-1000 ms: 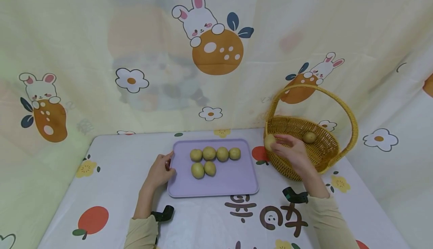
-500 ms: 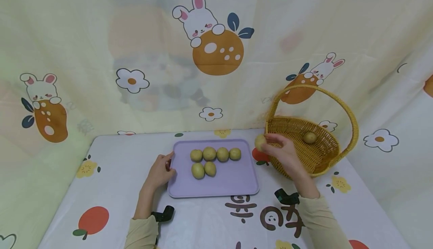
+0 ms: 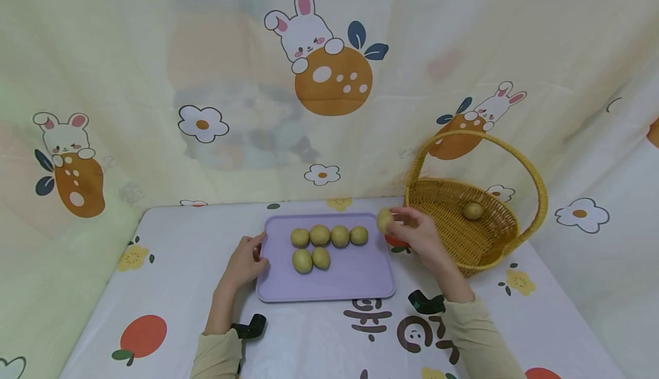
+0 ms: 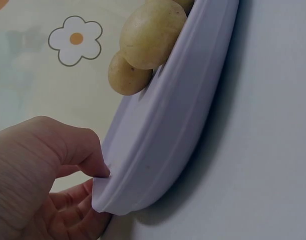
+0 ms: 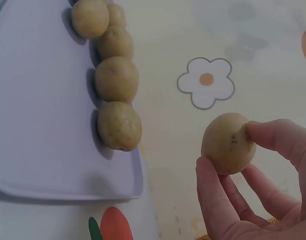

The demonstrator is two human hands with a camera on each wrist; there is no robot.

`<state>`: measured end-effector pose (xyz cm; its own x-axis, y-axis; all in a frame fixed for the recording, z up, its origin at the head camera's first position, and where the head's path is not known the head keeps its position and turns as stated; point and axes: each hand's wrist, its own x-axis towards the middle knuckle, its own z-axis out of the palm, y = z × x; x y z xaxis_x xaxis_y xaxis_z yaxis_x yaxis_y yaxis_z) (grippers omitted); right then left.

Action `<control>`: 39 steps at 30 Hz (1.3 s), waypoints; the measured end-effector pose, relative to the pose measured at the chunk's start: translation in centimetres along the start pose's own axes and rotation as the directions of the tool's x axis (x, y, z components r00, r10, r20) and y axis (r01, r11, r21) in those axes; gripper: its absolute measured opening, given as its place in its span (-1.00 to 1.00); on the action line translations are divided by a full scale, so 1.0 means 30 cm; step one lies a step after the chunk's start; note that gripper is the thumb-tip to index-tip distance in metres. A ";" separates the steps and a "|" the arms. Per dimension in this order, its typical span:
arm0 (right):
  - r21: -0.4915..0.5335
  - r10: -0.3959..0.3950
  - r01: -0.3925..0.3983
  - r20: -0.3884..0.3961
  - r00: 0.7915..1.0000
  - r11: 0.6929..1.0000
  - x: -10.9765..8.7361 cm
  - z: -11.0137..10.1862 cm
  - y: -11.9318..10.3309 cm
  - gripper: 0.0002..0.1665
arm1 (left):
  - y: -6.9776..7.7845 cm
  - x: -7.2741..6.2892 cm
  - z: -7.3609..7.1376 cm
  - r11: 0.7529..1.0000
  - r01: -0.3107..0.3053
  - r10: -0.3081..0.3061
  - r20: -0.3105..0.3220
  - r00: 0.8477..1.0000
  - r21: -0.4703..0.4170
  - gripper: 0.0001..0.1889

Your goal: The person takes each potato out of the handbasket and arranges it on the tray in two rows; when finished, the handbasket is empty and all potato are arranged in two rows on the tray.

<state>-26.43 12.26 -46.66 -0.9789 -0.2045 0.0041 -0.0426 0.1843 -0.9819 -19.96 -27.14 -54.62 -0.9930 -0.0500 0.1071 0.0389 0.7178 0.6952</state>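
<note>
A potato (image 3: 384, 220) is pinched between the thumb and fingers of my right hand (image 3: 419, 239), held up by the right rim of the purple tray (image 3: 355, 279). In the right wrist view that potato (image 5: 228, 144) is a small, pale round one with a dark speck. Several potatoes (image 3: 320, 235) lie on the tray, a back row and a pair in front of it. My left hand (image 3: 244, 262) grips the tray's left rim; in the left wrist view the thumb lies over the rim (image 4: 105, 192) and the other fingers are below.
A wicker basket (image 3: 437, 207) with a tall arched handle stands to the right of the tray, one potato (image 3: 472, 211) inside it. A printed cloth (image 3: 180, 270) covers the table, and a patterned curtain (image 3: 247, 156) hangs behind.
My right hand has carried the potato leftward from over the basket's left side to the tray's right edge. The left hand and the tray stay put.
</note>
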 end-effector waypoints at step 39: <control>0.115 0.055 -0.060 0.046 0.997 0.992 -0.010 0.167 0.079 -0.44 | -0.007 0.002 0.000 1.000 0.009 -0.009 0.008 1.000 0.000 -0.28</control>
<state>-25.22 7.94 -49.94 -0.9695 -0.2380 -0.0583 0.0393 0.0840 -0.9957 -20.04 -27.29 -54.77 -0.9942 -0.0510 0.0949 0.0296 0.7176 0.6958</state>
